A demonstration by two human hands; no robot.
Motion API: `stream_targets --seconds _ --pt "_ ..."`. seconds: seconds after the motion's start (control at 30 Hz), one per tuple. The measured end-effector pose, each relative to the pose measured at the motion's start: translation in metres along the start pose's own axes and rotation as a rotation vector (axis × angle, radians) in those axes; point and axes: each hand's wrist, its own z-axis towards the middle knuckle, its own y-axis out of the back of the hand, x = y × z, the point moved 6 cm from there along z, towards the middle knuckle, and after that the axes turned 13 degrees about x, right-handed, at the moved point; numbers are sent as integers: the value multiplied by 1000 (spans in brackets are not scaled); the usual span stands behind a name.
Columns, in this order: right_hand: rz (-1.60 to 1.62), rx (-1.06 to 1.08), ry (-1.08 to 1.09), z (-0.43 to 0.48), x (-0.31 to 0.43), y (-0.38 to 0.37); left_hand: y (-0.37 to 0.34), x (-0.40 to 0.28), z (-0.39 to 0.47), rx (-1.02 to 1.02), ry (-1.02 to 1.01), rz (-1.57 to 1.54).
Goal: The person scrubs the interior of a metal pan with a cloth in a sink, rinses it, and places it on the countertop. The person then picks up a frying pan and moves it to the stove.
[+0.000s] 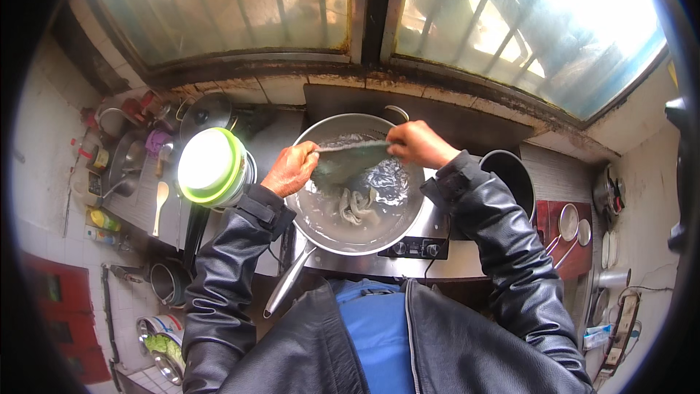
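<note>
A large wok [358, 243] with a metal handle sits on the stove and holds cloudy water. Over its far part my left hand [292, 168] and my right hand [420, 144] pinch the two ends of a thin greyish cloth-like sheet [353, 149], stretched between them; its lower part hangs down toward the water. A crumpled pale strip [355, 207] of similar look lies in the water in the middle of the wok. Bright ripples show at the right of the water. The fingertips of both hands are partly hidden by the grip.
Stacked bowls with a green rim [238, 172] stand left of the wok, near a wooden rice paddle [160, 202] and a lidded pot [206, 115]. At the right are a dark pot [508, 175] and small strainers [569, 221] on a red board [579, 262]. Stove knobs [415, 249] face me.
</note>
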Motion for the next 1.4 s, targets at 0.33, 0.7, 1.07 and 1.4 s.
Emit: stream_targets --seconds 0.33,0.7,1.07,1.4 --pt "452 42 -113 4 -29 -31 -17 47 -21 -68 107 -394" --pt "329 231 79 38 40 -92 -44 -8 15 198 -33 -360" --pt "491 -27 80 10 67 -45 -77 -3 2 323 -23 -517" --pt "673 -346 130 -28 47 12 -38 12 -5 195 -7 -420"
